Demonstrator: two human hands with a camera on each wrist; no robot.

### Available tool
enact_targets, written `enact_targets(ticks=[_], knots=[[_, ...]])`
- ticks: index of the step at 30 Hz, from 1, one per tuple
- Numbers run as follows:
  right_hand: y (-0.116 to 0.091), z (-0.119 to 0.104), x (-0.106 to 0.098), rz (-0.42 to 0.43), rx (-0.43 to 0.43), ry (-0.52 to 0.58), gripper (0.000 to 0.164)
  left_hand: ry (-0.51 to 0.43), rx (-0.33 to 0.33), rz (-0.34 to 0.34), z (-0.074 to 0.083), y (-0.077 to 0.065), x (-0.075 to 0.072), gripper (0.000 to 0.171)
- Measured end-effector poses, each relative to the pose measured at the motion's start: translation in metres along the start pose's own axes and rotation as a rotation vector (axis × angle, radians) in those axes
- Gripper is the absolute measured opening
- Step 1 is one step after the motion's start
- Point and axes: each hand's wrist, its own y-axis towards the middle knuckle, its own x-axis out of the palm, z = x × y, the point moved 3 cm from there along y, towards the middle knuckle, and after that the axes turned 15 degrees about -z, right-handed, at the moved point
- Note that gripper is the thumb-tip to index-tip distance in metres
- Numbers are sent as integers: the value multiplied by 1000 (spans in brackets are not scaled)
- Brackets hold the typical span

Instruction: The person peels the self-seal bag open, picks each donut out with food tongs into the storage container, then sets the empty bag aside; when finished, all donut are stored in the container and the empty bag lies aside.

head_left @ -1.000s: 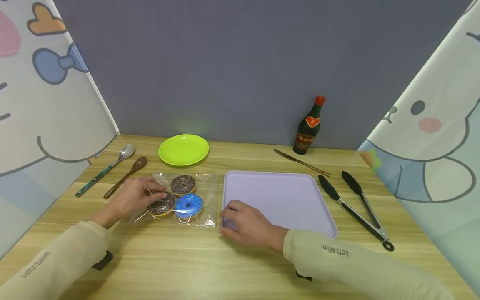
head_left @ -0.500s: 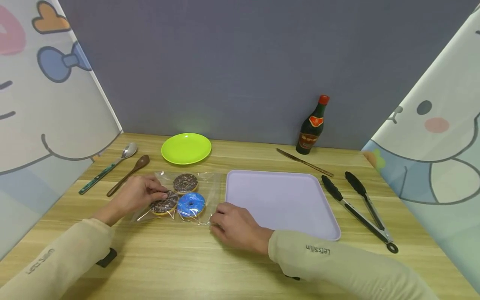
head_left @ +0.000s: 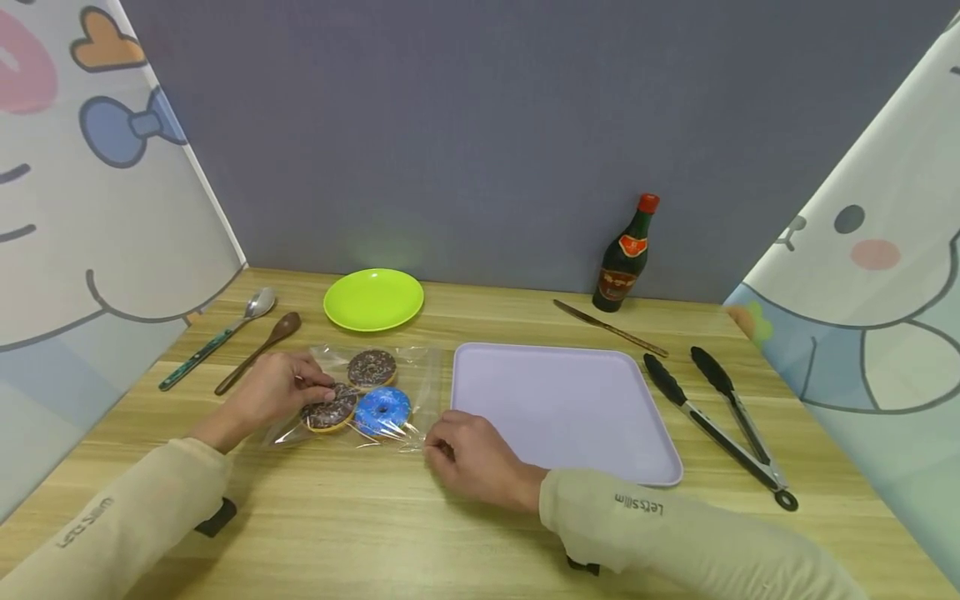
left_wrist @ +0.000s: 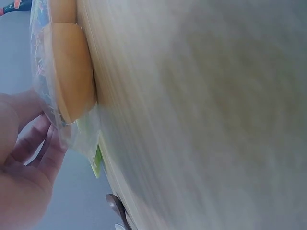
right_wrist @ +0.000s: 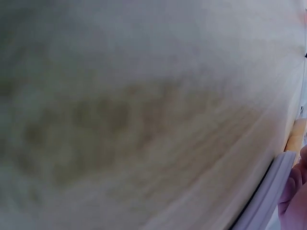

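Observation:
A clear plastic bag [head_left: 425, 375] lies flat with three donuts inside. Two have dark sprinkled tops, one at the back [head_left: 371, 367] and one at the left [head_left: 330, 412]; the third is a blue donut [head_left: 383, 409]. My left hand [head_left: 272, 393] pinches the bag's left part, thumb against the left dark donut. In the left wrist view, that donut's tan side [left_wrist: 73, 72] shows through the film beside my fingers [left_wrist: 53, 163]. At the bag's front right corner, my right hand [head_left: 476, 457] pinches the edge with curled fingers. The right wrist view catches only part of this hand [right_wrist: 295, 203].
A lilac tray [head_left: 562, 400] lies right of the bag, close behind the right hand. Farther right are tongs [head_left: 731, 442], a knife [head_left: 611, 327] and a dark bottle [head_left: 621, 267]. A green plate [head_left: 373, 300], metal spoon [head_left: 217, 340] and wooden spoon [head_left: 258, 352] lie at the back left.
My right hand has moved left from the tray's near left edge to the bag's right corner, its fingers now curled there. The left hand stays on the bag; the head view has shifted slightly.

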Motion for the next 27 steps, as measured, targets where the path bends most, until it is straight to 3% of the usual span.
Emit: enact_targets(ticks=[8, 27], knots=[[-3, 6, 1, 59, 2, 112, 13, 20, 21, 16, 1, 2, 0, 12], [-15, 12, -5, 24, 96, 163, 14, 11, 23, 0, -2, 1, 0, 10]])
